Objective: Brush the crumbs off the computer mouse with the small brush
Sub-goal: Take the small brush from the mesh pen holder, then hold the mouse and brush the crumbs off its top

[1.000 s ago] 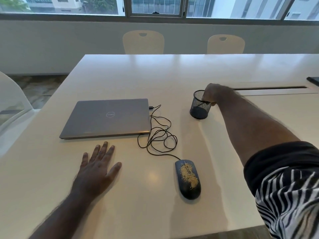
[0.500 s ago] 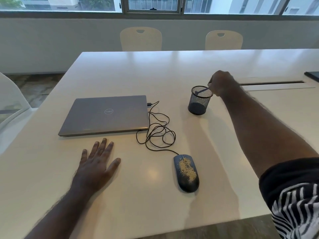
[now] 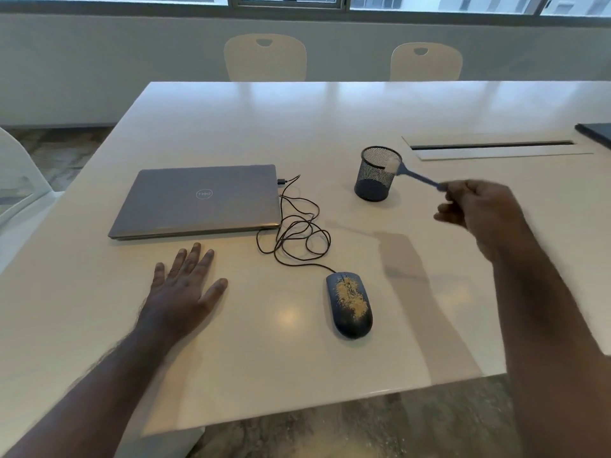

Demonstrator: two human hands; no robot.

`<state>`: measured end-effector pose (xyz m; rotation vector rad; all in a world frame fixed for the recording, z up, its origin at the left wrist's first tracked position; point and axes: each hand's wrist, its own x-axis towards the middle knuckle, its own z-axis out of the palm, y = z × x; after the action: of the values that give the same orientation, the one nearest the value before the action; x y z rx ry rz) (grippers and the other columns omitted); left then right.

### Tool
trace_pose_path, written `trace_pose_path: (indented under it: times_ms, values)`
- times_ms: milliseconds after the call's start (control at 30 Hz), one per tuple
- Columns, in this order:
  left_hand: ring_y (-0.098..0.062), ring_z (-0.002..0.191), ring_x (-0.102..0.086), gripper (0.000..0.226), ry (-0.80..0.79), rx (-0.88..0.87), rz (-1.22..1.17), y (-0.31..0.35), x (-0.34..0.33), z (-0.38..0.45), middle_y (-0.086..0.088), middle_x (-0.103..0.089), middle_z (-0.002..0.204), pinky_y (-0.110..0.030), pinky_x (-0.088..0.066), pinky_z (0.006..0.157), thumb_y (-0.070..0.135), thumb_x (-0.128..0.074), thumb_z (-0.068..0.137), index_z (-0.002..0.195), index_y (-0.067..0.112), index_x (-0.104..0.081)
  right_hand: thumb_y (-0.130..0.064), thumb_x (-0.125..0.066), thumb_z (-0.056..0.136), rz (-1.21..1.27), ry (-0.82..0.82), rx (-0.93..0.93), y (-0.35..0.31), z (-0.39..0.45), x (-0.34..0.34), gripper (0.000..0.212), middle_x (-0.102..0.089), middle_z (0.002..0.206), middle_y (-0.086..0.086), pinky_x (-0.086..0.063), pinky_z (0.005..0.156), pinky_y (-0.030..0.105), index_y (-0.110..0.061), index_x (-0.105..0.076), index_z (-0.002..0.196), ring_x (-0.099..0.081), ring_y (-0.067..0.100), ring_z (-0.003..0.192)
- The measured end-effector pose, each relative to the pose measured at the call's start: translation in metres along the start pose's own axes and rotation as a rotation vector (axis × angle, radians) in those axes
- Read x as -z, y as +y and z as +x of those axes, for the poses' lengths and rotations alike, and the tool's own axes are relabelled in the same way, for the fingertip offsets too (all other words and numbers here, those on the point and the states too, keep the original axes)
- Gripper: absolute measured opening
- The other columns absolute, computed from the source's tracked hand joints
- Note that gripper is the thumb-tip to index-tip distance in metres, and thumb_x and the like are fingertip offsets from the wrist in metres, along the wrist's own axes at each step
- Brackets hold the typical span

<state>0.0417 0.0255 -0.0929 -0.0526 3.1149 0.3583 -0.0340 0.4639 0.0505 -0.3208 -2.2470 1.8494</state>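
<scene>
A dark computer mouse [image 3: 349, 305] lies on the white table [image 3: 297, 127], its top covered with tan crumbs [image 3: 351, 297]. My right hand [image 3: 476, 206] holds the blue handle of a small brush [image 3: 415, 175]; the white bristle end sits in front of the rim of a black mesh cup [image 3: 376, 173]. The brush is in the air, up and right of the mouse, well apart from it. My left hand [image 3: 185, 289] rests flat on the table with fingers spread, left of the mouse.
A closed grey laptop [image 3: 198, 201] lies behind my left hand, with the mouse's tangled black cable [image 3: 297, 233] beside it. A cable slot [image 3: 492, 146] crosses the table at right. A dark object [image 3: 596, 132] sits at the far right edge. Two chairs stand at the far side.
My right hand has pulled the brush out of the mesh cup and moved right and toward me with it. My left hand has stayed flat on the table.
</scene>
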Motion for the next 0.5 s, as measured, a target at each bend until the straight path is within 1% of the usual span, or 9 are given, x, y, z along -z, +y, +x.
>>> trace_pose_path:
  times_ms: [67,133,167,200,267,300,367,433,500]
  values:
    - [-0.012,0.15,0.006,0.088,-0.01,-0.005,-0.008,-0.001,0.001,0.0,0.008,0.004,0.164,-0.046,0.002,0.121,0.073,-0.008,0.08,0.157,0.029,-0.008,-0.008,-0.044,0.102,0.133,-0.047,-0.087,0.015,-0.029,0.006,0.025,-0.05,0.076,0.005,-0.057,0.054,0.02,-0.005,-0.064,0.087,-0.058,0.003,0.048]
    - [-0.014,0.151,0.002,0.089,-0.01,0.0,-0.034,0.0,0.003,0.0,0.005,-0.001,0.164,-0.047,0.0,0.121,0.072,-0.013,0.08,0.157,0.027,-0.013,-0.011,-0.045,0.101,0.249,-0.09,-0.162,0.027,-0.055,0.011,0.023,-0.053,0.074,0.005,-0.057,0.056,0.021,-0.007,-0.063,0.088,-0.06,0.005,0.051]
    - [-0.016,0.151,-0.002,0.087,0.013,0.008,-0.056,0.002,0.006,-0.001,0.003,-0.007,0.165,-0.048,-0.002,0.121,0.07,-0.018,0.081,0.156,0.025,-0.018,-0.014,-0.049,0.098,0.287,-0.107,-0.199,0.033,-0.067,0.015,0.019,-0.055,0.073,0.004,-0.057,0.057,0.022,-0.006,-0.063,0.089,-0.061,0.007,0.053]
    - [-0.019,0.151,-0.009,0.084,0.062,0.014,-0.086,0.006,0.009,-0.003,0.0,-0.016,0.164,-0.049,-0.006,0.12,0.066,-0.024,0.083,0.154,0.022,-0.026,-0.019,-0.055,0.092,0.325,-0.122,-0.23,0.037,-0.079,0.018,0.016,-0.058,0.071,0.003,-0.057,0.057,0.022,-0.005,-0.063,0.09,-0.062,0.008,0.055]
    - [-0.025,0.145,-0.027,0.073,0.216,-0.01,-0.158,0.018,0.015,-0.009,-0.006,-0.039,0.154,-0.052,-0.016,0.118,0.057,-0.037,0.084,0.144,0.017,-0.044,-0.029,-0.062,0.075,0.363,-0.133,-0.283,0.048,-0.1,0.024,0.031,-0.064,0.067,0.001,-0.056,0.057,0.021,-0.003,-0.063,0.092,-0.064,0.009,0.057]
    - [-0.028,0.14,-0.036,0.068,0.289,-0.048,-0.195,0.027,0.018,-0.013,-0.008,-0.048,0.146,-0.054,-0.022,0.116,0.054,-0.041,0.083,0.137,0.015,-0.051,-0.03,-0.062,0.072,0.363,-0.125,-0.306,0.053,-0.109,0.026,0.034,-0.065,0.067,0.0,-0.056,0.056,0.021,-0.003,-0.063,0.093,-0.065,0.01,0.058]
    - [-0.028,0.132,-0.044,0.061,0.358,-0.146,-0.266,0.047,0.02,-0.022,-0.007,-0.054,0.135,-0.058,-0.029,0.111,0.052,-0.046,0.082,0.129,0.015,-0.057,-0.032,-0.067,0.066,0.378,-0.102,-0.345,0.061,-0.127,0.03,0.041,-0.066,0.065,0.0,-0.056,0.056,0.021,-0.003,-0.064,0.095,-0.065,0.011,0.057]
    - [-0.024,0.137,-0.039,0.061,0.319,-0.225,-0.313,0.069,0.017,-0.03,-0.005,-0.051,0.138,-0.058,-0.024,0.115,0.053,-0.049,0.083,0.132,0.017,-0.054,-0.037,-0.071,0.053,0.402,-0.06,-0.371,0.068,-0.141,0.033,0.056,-0.066,0.064,0.0,-0.057,0.056,0.02,-0.003,-0.064,0.097,-0.065,0.011,0.056]
    - [-0.018,0.146,-0.023,0.071,0.225,-0.288,-0.332,0.091,0.012,-0.036,0.0,-0.041,0.149,-0.053,-0.01,0.121,0.061,-0.048,0.082,0.141,0.022,-0.044,-0.036,-0.072,0.047,0.431,-0.039,-0.389,0.074,-0.152,0.034,0.061,-0.068,0.065,0.001,-0.057,0.056,0.019,-0.004,-0.065,0.098,-0.066,0.01,0.056]
